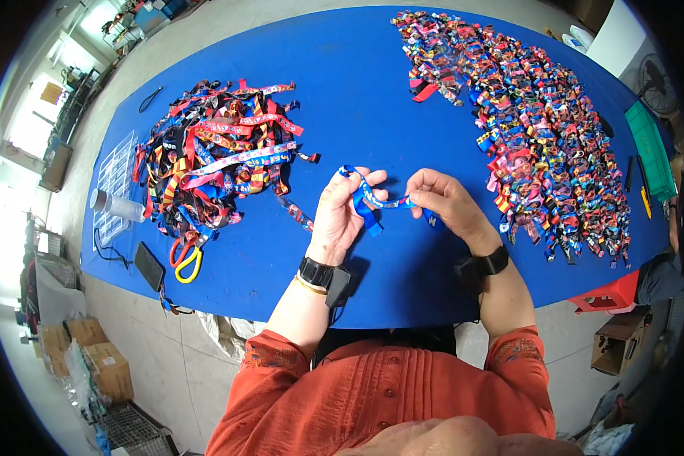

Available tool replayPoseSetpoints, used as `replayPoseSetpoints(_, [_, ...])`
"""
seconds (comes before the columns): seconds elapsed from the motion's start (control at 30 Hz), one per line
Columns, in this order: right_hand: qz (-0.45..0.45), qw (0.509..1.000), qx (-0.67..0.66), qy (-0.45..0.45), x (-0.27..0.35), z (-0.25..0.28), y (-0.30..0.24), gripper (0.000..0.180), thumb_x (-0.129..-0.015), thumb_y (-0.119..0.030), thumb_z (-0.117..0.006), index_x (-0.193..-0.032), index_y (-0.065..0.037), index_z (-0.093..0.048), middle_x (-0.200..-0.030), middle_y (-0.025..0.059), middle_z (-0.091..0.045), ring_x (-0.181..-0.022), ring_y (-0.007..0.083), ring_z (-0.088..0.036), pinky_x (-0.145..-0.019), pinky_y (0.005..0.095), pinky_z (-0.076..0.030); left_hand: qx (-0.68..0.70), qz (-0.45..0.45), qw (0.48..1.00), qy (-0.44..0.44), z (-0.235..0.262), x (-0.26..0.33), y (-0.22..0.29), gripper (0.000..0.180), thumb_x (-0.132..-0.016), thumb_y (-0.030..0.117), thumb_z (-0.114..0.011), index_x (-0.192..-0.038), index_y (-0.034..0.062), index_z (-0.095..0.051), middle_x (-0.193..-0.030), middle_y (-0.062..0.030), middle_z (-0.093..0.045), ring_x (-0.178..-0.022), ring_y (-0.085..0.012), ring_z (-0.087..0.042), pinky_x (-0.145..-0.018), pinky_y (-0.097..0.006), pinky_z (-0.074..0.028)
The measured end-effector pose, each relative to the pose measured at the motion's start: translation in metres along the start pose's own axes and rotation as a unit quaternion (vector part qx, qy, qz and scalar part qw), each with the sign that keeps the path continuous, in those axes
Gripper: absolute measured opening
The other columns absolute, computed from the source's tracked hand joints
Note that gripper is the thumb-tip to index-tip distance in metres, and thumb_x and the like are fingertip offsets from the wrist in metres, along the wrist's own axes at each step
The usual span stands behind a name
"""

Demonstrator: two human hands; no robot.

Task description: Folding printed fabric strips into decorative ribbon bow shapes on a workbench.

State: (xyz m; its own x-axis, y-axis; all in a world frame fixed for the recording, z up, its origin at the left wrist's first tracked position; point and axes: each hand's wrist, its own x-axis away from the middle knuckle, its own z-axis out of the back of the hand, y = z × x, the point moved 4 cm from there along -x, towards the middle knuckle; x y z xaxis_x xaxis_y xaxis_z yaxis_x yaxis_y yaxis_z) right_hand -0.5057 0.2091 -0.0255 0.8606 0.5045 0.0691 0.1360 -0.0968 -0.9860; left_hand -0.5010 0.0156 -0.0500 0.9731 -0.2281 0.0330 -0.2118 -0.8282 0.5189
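- Now my left hand (337, 209) holds the printed blue strap (367, 216), my right hand (450, 207) pinching it farther along.
- Keeping the span between them flat and untwisted should help me.
- Left of my hands lies a tangled strap pile (220, 148); rows of colourful pieces (547, 144) spread beyond my right.

bright rectangular windows (32, 131) glare at left; shadows fall on the flat blue tabletop (349, 83), its edges bowed by distortion.

Cardboard boxes (108, 372) (several) sit at left, a green bin (649, 156) at right.
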Motion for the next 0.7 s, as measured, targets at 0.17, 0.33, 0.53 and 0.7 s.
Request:
replayPoseSetpoints(0.17, [-0.025,0.999,-0.018,0.014,0.003,0.001,-0.008,0.005,-0.091,-0.010,-0.056,-0.089,-0.006,-0.059,-0.077,-0.0021,-0.058,-0.070,0.0059,-0.057,-0.065,0.0192,-0.044,0.006,-0.015,1.000,0.023,-0.002,0.001,0.004,0.024,-0.095,0.010,-0.057,-0.114,-0.0040,-0.054,-0.114,-0.0267,-0.064,-0.095,-0.0343,-0.070,-0.082,-0.039,-0.059])
replayPoseSetpoints(0.33, [0.010,0.999,-0.005,0.036,-0.003,0.006,0.003,0.008,-0.095,-0.012,-0.059,-0.096,-0.004,-0.058,-0.086,-0.0001,-0.060,-0.077,0.0068,-0.059,-0.071,0.0210,-0.048,-0.022,-0.014,1.000,0.015,-0.010,0.001,0.005,0.025,-0.096,0.011,-0.058,-0.115,-0.0037,-0.053,-0.115,-0.0262,-0.064,-0.096,-0.0336,-0.070,-0.085,-0.039,-0.058])
replayPoseSetpoints(0.53, [0.029,0.997,-0.068,0.019,-0.004,-0.010,-0.004,0.018,-0.097,-0.015,-0.061,-0.109,-0.001,-0.058,-0.101,0.0042,-0.064,-0.092,0.0086,-0.061,-0.081,0.0224,-0.049,-0.171,0.092,0.977,-0.087,-0.025,0.010,-0.020,0.028,-0.098,0.017,-0.057,-0.117,-0.0020,-0.050,-0.108,-0.0203,-0.067,-0.093,-0.0289,-0.071,-0.084,-0.038,-0.058])
replayPoseSetpoints(0.7, [0.071,0.993,0.090,0.024,-0.003,-0.009,-0.001,0.013,-0.094,-0.008,-0.062,-0.105,-0.001,-0.060,-0.091,0.0012,-0.064,-0.082,0.0063,-0.060,-0.074,0.0218,-0.050,-0.223,0.116,0.961,-0.114,-0.030,0.013,-0.028,0.028,-0.099,0.019,-0.056,-0.116,-0.0024,-0.049,-0.112,-0.0194,-0.065,-0.096,-0.0289,-0.070,-0.086,-0.035,-0.056])
